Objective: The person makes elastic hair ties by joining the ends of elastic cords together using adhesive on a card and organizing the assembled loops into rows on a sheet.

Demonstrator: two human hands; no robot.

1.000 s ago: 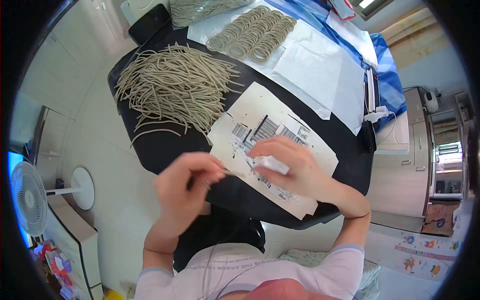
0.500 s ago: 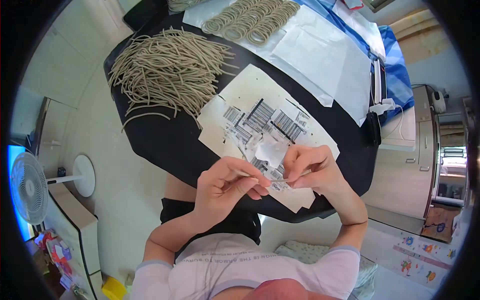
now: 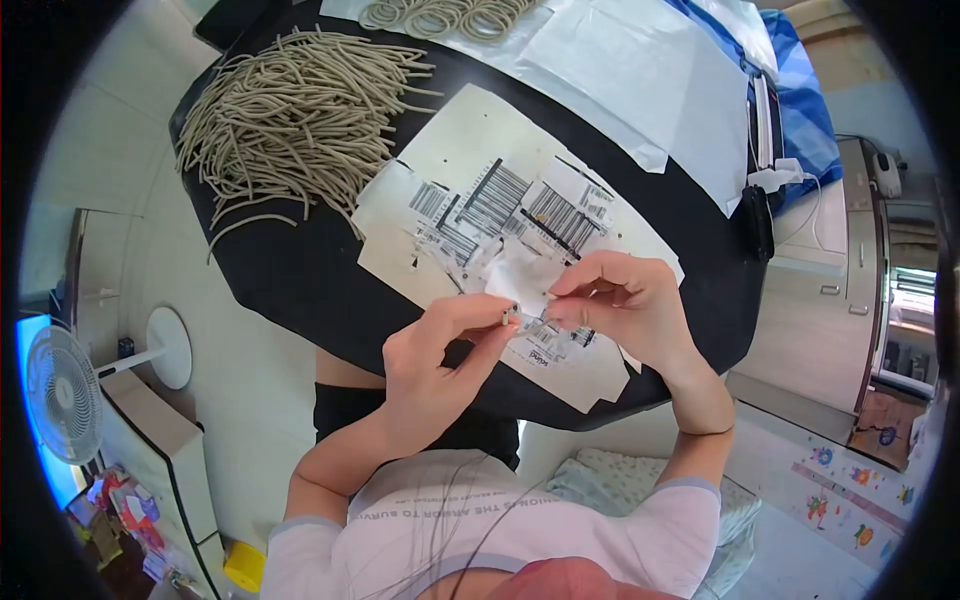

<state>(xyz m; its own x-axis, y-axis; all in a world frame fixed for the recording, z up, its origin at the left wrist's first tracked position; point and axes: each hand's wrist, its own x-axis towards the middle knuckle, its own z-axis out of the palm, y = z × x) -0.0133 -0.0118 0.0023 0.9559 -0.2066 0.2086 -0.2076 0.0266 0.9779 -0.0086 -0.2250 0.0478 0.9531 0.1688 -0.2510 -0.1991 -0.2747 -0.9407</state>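
My left hand (image 3: 440,350) pinches a short beige cord (image 3: 507,318) between thumb and fingertips, with a dark spot at its tip; most of it is hidden. My right hand (image 3: 625,305) is closed in a pinch just to the right, its fingertips apart from the left ones; what sits in them is too small to make out. Both hands are over a cardboard sheet (image 3: 440,140) printed with barcodes. On that sheet, just beyond my fingers, rests a crumpled white piece (image 3: 515,272), paper or tissue. A big pile of loose beige cords (image 3: 290,115) lies to the left.
Rows of beige cord rings (image 3: 490,18) lie at the far edge on white plastic sheeting (image 3: 610,75). The black-covered table (image 3: 290,285) holds all this. A dark object (image 3: 757,222) and a white plug with cable (image 3: 790,177) are at right. A fan (image 3: 65,385) stands left.
My hands have come slightly apart, and the cord no longer stretches between them. The left fingertips now point up around the cord. The view has shifted, so the table appears further up and left.
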